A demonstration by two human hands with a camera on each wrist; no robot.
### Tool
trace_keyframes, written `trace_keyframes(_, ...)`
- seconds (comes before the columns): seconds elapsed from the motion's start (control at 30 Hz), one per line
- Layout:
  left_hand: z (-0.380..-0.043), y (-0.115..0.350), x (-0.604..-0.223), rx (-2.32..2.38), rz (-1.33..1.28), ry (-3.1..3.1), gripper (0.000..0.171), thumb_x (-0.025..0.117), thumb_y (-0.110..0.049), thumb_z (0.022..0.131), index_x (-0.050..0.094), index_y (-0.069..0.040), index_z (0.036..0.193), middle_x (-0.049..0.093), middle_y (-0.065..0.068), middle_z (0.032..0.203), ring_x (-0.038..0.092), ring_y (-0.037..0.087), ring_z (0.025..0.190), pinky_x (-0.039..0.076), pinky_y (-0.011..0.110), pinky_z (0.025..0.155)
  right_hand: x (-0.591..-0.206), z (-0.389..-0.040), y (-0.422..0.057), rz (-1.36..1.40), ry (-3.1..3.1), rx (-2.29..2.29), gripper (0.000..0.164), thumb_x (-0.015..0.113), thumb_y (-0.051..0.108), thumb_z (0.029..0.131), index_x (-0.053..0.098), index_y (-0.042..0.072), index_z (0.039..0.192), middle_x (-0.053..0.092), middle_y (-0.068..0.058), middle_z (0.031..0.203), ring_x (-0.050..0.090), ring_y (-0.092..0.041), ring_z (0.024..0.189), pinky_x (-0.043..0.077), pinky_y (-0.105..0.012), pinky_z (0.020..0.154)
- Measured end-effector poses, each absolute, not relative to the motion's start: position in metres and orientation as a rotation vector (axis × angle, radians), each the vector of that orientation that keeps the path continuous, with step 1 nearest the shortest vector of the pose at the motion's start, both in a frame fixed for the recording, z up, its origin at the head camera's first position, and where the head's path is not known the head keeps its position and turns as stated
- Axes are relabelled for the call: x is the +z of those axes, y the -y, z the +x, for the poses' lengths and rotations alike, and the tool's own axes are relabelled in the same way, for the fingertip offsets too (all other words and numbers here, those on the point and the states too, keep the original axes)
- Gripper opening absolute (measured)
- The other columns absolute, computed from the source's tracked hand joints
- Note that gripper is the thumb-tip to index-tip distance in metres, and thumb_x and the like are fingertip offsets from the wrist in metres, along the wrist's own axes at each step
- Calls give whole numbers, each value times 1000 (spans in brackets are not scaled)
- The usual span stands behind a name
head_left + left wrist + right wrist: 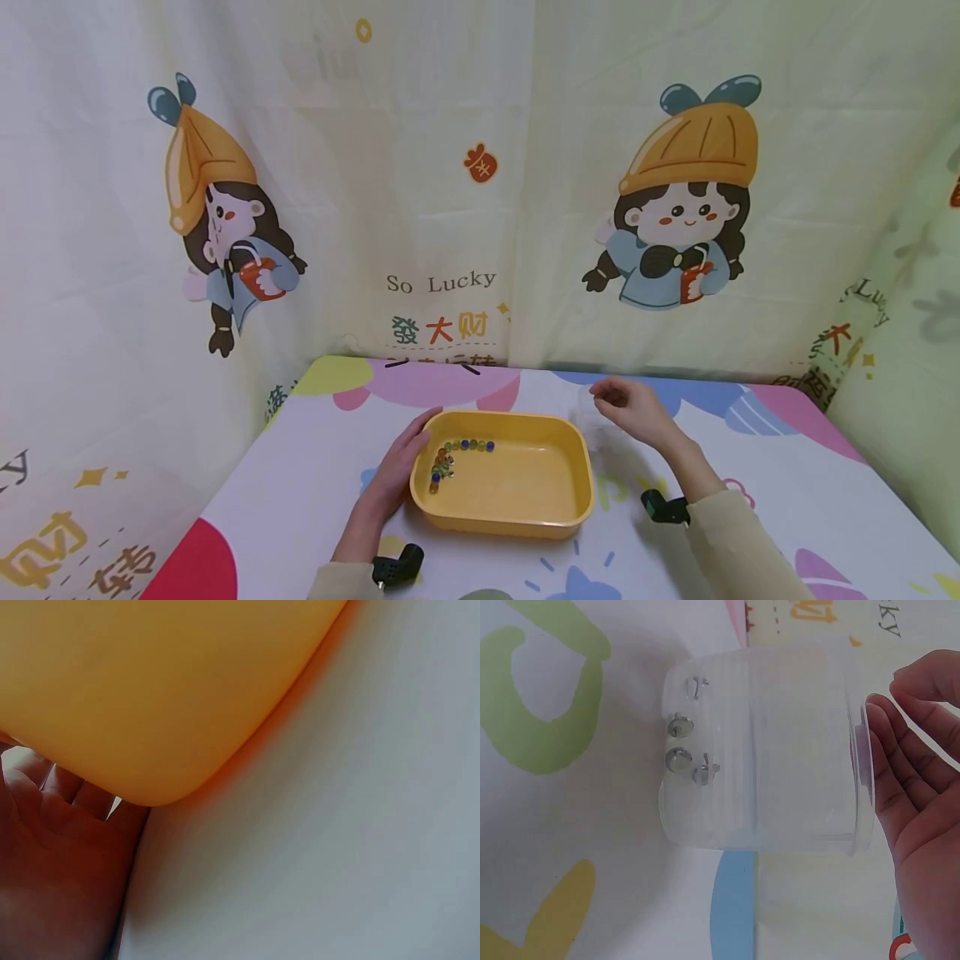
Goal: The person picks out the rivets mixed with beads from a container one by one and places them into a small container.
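Observation:
A yellow rectangular basin (517, 492) sits on the table with several glass marbles (472, 446) along its left and far inner edges. My left hand (397, 467) rests against the basin's left side, fingers fairly straight; the left wrist view shows the palm (60, 855) by a basin corner. Right of the basin stands a clear plastic container (795, 750) with several clear marbles (679, 760) at its bottom. My right hand (633, 408) is at the container's rim with loosely bent fingers. Nothing is visible in those fingers; whether they touch the rim is unclear.
A patterned cloth covers the table (300, 492). Behind it hangs a printed curtain (555, 250), with more cloth on both sides. A black device sits at each wrist, such as the right wrist device (663, 507).

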State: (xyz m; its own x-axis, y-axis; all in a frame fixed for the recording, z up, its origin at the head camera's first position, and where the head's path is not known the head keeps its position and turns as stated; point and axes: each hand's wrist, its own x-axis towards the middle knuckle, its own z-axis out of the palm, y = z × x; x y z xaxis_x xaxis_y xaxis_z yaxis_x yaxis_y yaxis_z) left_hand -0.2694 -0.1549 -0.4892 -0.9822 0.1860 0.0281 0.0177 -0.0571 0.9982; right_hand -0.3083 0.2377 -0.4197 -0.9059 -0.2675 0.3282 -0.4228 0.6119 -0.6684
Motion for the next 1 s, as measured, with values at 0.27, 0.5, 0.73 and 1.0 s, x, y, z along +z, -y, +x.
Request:
trace_keyframes(0.27, -270, 154, -489, 2184, 223, -2081, 48, 39, -26, 110, 38, -15, 157, 32, 12, 161, 26, 33, 148, 21, 51, 119, -415, -307, -235, 567, 2614, 1189, 17, 70, 5, 94, 70, 2, 110, 70, -7, 99, 64, -20, 85, 56, -25, 74)
trace_keyframes(0.5, -271, 154, -490, 2191, 199, -2065, 48, 40, -25, 109, 39, -17, 156, 33, 10, 161, 28, 31, 148, 23, 50, 119, -410, -305, -224, 635, 2543, 1226, 15, 71, 6, 92, 71, 5, 108, 71, -8, 96, 64, -18, 81, 56, -26, 71)
trace_keyframes(0.73, -270, 155, -490, 2192, 197, -2049, 48, 40, -26, 109, 39, -17, 156, 32, 10, 161, 27, 32, 148, 22, 51, 119, -402, -305, -209, 694, 2509, 1298, 15, 71, 5, 93, 71, 5, 108, 70, -5, 96, 64, -19, 82, 56, -25, 71)
trace_keyframes(1.0, -270, 155, -491, 2197, 192, -2039, 49, 42, -26, 109, 39, -17, 156, 33, 10, 161, 28, 32, 148, 23, 51, 118, -389, -306, -191, 715, 2519, 1322, 16, 70, 6, 94, 70, 4, 110, 70, -7, 99, 63, -21, 85, 56, -25, 75)
